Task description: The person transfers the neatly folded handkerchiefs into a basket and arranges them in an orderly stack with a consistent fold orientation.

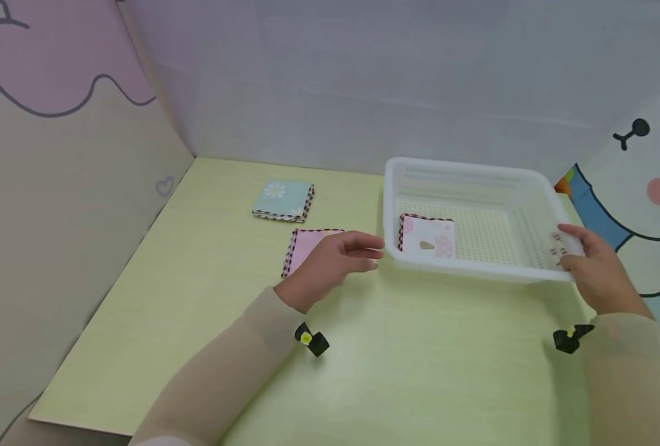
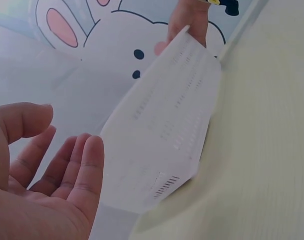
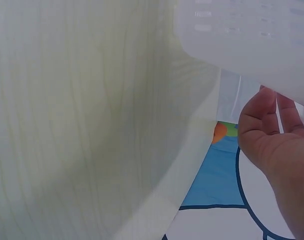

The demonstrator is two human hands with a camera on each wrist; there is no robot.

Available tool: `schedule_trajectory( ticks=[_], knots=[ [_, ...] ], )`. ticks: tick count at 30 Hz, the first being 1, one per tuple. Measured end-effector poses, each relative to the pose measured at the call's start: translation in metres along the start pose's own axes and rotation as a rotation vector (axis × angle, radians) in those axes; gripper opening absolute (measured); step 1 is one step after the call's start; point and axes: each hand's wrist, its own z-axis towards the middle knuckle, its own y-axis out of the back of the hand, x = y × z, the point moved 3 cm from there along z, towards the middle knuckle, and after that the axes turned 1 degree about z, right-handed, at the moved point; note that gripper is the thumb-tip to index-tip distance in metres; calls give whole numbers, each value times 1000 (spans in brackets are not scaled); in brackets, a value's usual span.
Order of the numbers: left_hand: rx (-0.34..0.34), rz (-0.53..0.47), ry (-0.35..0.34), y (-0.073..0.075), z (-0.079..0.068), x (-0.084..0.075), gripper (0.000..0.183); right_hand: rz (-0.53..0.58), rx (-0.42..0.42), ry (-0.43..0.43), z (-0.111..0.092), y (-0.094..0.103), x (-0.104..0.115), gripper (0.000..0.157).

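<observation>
My right hand grips the right end of a white plastic basket, thumb and fingers at its rim. In the right wrist view that end of the basket is raised above the table. Inside, at the left, lies a folded white cloth with pink patterns and a dark checked edge. By the basket's left end is my left hand, its fingers loosely bent and holding nothing; whether the fingertips touch the rim I cannot tell. This hand partly covers a folded pink cloth on the table.
A folded light green cloth with a white daisy lies on the pale yellow table, behind the pink one. A plain wall stands behind the table, and a wall with cartoon drawings borders its right side.
</observation>
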Motion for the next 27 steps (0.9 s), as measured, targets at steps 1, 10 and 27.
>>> schedule_trajectory(
  ticks=[1, 10, 27],
  knots=[
    [-11, 0, 15, 2, -2, 1, 35, -1, 2, 2, 0, 0, 0, 73],
    [-37, -18, 57, 17, -12, 8, 37, -4, 8, 18, 2, 1, -2, 75],
    [-169, -47, 57, 70, -39, 31, 38, -5, 6, 10, 1, 1, -4, 73]
  ],
)
